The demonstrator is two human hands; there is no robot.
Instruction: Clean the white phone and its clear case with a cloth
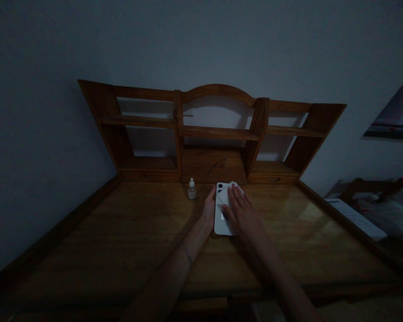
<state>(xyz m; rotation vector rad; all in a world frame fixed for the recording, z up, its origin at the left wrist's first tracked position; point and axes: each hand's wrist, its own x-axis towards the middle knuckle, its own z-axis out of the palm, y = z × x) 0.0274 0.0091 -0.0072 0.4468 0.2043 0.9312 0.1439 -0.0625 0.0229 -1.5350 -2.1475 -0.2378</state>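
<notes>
The phone (218,227) is on the worktop (137,232), near its middle and just in front of the shelf unit (218,132). Its pale back faces up, with the dark camera lenses (220,186) at the far left corner and its long sides running away from the person. The left hand (208,208) grasps the phone along its left edge, the thumb side uppermost; the fingers beneath are hidden. A thin band (188,254) circles the left forearm near the wrist.

The right hand (241,209) is unclenched, laid palm down over a white cloth (224,195) on the phone, its fingers extended toward the far right corner and its thumb out to the left. In this dim light the cloth could equally be a paper wipe. Part of it shows between the lenses and the fingers.

A small clear bottle (191,192) with a white dropper cap stands upright to the left of the phone, near the left hand but apart from it. Behind, the wooden shelf unit stands against the wall (201,40), with a white socket (188,111) visible through it. Beyond the worktop's right edge lie white papers (356,218).
</notes>
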